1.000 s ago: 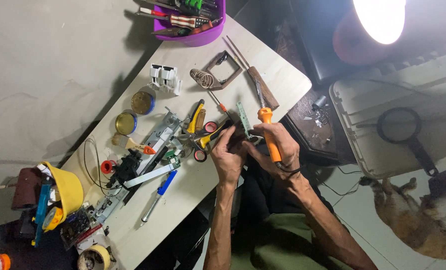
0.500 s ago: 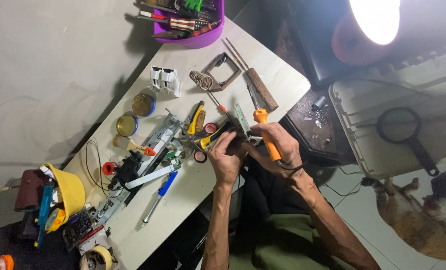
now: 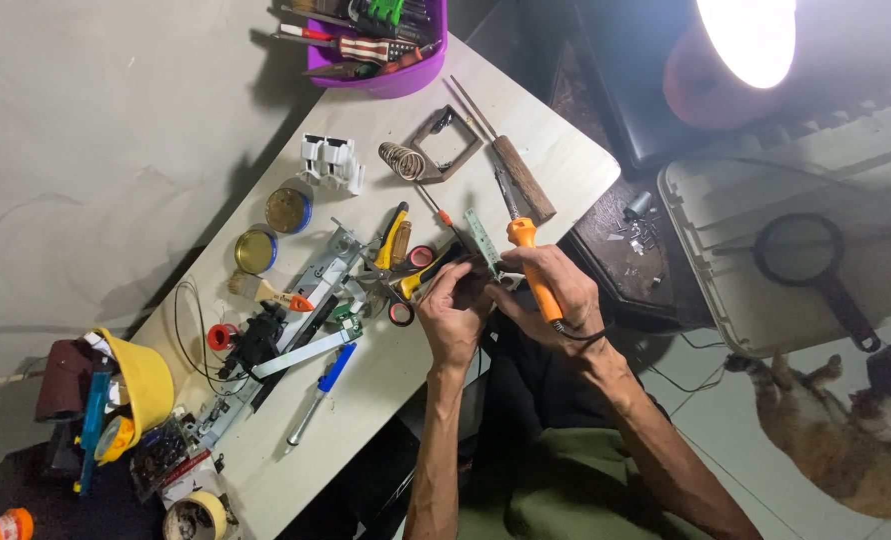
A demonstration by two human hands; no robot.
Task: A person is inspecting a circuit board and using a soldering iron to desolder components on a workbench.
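My right hand (image 3: 551, 295) grips an orange-handled soldering iron (image 3: 532, 268), its metal shaft reaching up past the table's near edge. My left hand (image 3: 453, 312) is closed on a small dark part at the table edge, close to a green circuit board strip (image 3: 484, 240) that stands tilted between both hands. Yellow-handled pliers (image 3: 394, 236) and small rolls of tape (image 3: 402, 313) lie just left of my left hand. What the left hand pinches is mostly hidden by its fingers.
A white table (image 3: 566, 160) carries a purple tool tray (image 3: 386, 70), two round tins (image 3: 290, 210), a wood-handled tool (image 3: 526, 180), a blue pen (image 3: 324, 388) and a yellow tub (image 3: 146, 380). A lit lamp (image 3: 736, 55) hangs at right. A cat (image 3: 836, 440) lies on the floor.
Both hands stay together at the table edge with the soldering iron; the view has shifted slightly. No object on the table has visibly moved.
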